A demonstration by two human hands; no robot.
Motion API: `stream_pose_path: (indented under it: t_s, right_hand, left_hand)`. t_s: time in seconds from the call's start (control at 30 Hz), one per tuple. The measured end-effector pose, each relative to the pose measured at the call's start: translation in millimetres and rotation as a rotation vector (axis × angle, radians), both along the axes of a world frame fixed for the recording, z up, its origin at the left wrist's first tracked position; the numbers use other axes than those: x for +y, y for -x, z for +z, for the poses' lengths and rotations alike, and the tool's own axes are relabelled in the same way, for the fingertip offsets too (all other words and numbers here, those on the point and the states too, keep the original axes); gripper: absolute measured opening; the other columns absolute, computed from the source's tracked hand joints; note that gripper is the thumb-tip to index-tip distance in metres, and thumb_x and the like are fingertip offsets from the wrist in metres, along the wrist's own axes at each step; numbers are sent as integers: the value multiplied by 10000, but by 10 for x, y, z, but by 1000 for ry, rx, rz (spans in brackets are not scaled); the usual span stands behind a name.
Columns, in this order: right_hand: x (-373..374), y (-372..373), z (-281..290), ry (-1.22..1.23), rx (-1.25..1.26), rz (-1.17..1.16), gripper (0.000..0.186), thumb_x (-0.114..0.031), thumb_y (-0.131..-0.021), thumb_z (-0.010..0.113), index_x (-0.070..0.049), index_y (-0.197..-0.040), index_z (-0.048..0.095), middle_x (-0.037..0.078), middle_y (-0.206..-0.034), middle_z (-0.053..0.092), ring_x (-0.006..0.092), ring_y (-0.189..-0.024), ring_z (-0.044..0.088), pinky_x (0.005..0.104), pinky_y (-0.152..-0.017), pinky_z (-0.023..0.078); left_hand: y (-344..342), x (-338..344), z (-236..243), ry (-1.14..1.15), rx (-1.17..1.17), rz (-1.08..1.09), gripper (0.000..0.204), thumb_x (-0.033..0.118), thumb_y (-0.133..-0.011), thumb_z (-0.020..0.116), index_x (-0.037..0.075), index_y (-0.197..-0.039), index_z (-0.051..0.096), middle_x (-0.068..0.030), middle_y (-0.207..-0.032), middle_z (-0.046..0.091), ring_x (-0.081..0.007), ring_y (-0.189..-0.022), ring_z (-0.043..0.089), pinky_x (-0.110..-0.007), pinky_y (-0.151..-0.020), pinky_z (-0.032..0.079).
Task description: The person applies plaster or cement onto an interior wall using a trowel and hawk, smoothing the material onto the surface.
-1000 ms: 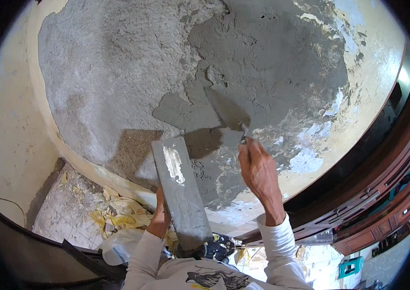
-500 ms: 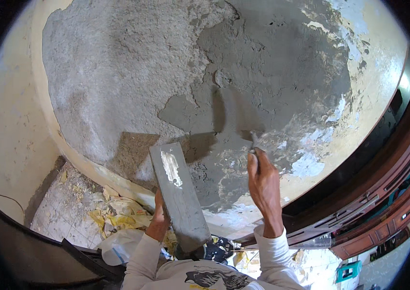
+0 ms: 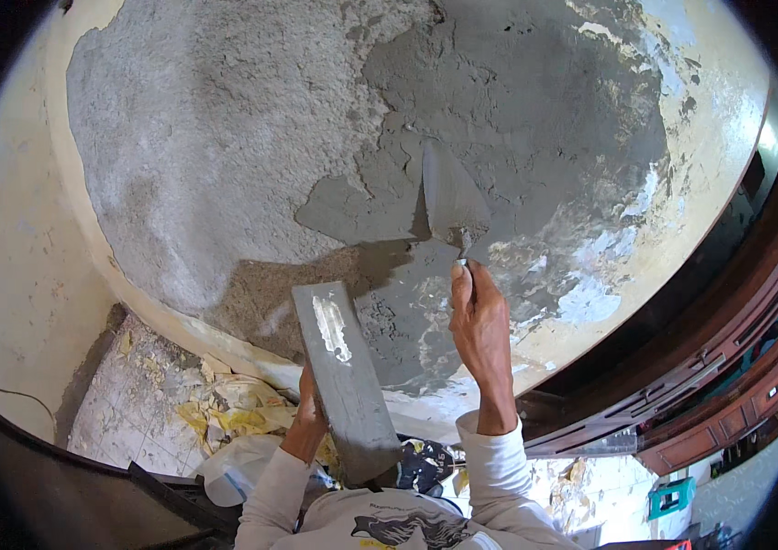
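Observation:
My right hand is closed round the handle of a pointed trowel. Its blade lies against or just off the wall, over darker fresh mortar. A long flat mortar board, grey with a pale worn patch near its upper end, is tilted in front of my body. My left hand is at the board's left edge, mostly behind it, with its fingers hidden; it appears to bear the board. Left of the fresh mortar the wall surface is rough, lighter grey.
A dark wooden cabinet with drawers stands along the right. On the littered floor at lower left are yellowish scraps and a whitish plastic thing. A teal stool-like object is at lower right. A cable runs by the left wall.
My right hand has moved up and left with the trowel, and the blade now shows its broad face. The board has shifted slightly in view and stays by my left hand.

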State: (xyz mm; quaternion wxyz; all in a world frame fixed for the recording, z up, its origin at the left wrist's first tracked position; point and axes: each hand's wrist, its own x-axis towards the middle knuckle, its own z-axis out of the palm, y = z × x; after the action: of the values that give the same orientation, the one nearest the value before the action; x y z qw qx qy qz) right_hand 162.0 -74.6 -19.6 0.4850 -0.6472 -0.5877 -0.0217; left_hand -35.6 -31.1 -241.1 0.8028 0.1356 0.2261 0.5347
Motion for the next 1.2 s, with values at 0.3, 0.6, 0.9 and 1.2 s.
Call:
stream_pose_path:
  t_s: [0.3, 0.6, 0.9, 1.2]
  right_hand:
    - [-309, -22, -73, 51, 146, -9, 393, -306, -1121, 520, 48, -1212, 664, 243, -759, 627, 294, -652, 606, 454, -644, 489]
    - [215, -255, -162, -13, 58, 25, 356, -298, -1116, 523, 23, -1176, 663, 210, -714, 619, 309, -621, 611, 426, -604, 476]
    - [-99, -494, -46, -49, 222, 84, 447, -422, -1137, 485, -22, -1217, 668, -27, -650, 481, 91, -528, 461, 298, -481, 365]
    - [-47, -573, -504, 163, -323, 157, 315, -276, -1101, 535, 17, -1091, 651, 300, -752, 672, 513, -706, 680, 560, -642, 515]
  left_hand:
    - [88, 95, -271, -80, 12, -16, 384, 434, -1051, 627, 112, -1258, 648, -37, -1032, 693, -187, -900, 709, -362, -803, 609]
    - [71, -74, -46, -9, 24, -55, 342, 395, -1047, 649, 116, -1247, 646, -33, -1018, 695, -185, -887, 712, -354, -786, 613]
    - [334, 50, -328, -208, -11, 49, 430, 460, -1043, 648, 119, -1306, 636, -44, -1099, 708, -202, -955, 721, -391, -818, 620]
    - [227, 3, -373, -78, 19, 12, 436, 512, -1048, 623, 147, -1287, 645, -22, -1091, 704, -198, -958, 719, -406, -832, 620]
